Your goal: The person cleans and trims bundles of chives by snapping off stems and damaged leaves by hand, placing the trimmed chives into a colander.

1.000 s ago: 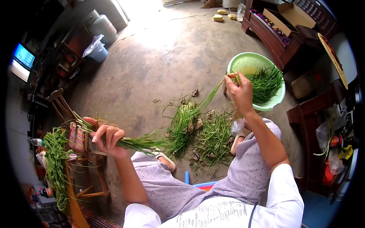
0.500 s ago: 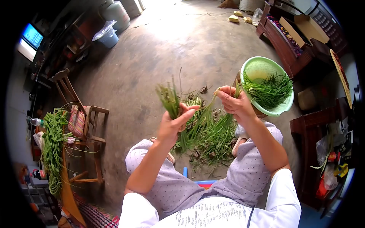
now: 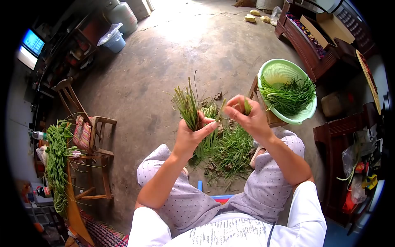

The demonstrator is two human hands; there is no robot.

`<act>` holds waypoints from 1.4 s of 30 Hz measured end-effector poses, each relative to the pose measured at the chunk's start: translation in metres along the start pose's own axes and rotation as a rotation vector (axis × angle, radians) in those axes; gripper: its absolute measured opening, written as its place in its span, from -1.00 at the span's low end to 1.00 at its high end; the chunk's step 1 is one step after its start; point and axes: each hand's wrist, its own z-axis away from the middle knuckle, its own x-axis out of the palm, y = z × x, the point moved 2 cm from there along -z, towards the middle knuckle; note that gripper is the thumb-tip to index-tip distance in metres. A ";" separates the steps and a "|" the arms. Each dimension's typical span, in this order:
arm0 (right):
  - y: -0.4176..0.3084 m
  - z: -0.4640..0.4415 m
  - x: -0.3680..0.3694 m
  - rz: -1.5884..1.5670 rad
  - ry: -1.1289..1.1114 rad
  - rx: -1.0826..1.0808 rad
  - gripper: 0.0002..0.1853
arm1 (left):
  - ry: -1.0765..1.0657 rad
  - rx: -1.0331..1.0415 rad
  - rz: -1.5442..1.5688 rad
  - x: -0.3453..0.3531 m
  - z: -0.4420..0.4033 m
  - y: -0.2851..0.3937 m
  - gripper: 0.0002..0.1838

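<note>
My left hand (image 3: 190, 135) is closed around a bunch of chives (image 3: 186, 106), their cut-looking stem ends pointing up. A single stalk (image 3: 221, 110) stands between the thumb of that hand and my right fingers. My right hand (image 3: 250, 119) is closed, with a few green chive blades (image 3: 247, 107) showing above its fingers. Below both hands, a loose pile of chives (image 3: 232, 152) lies on the floor between my feet, mixed with brown, withered bits. To the right, a light green colander (image 3: 271, 66) holds cleaned-looking chives (image 3: 290, 96).
The colander rests on a wooden stool (image 3: 273, 119). Leafy green stems (image 3: 57, 164) lie on a bench at left, near a wooden chair (image 3: 96, 131). A lined blue bin (image 3: 114, 42) and a gas cylinder (image 3: 123, 18) stand farther back. A dark wooden seat (image 3: 304, 41) is at upper right.
My right hand has moved slightly left, closer to my left hand. The long blades that hung between the hands no longer show there. The left hand still grips its bunch.
</note>
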 end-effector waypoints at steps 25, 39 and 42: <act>-0.034 0.009 -0.057 -0.002 0.107 -0.113 -0.85 | 0.074 -0.067 -0.009 -0.015 -0.002 0.009 -0.80; -0.020 0.014 -0.006 0.180 -0.143 -0.028 -0.87 | -0.165 -0.366 0.298 0.009 0.007 0.008 -0.84; -0.006 0.015 0.005 -0.062 -0.149 0.085 -0.81 | -0.215 -0.381 0.237 0.010 0.009 0.004 -0.82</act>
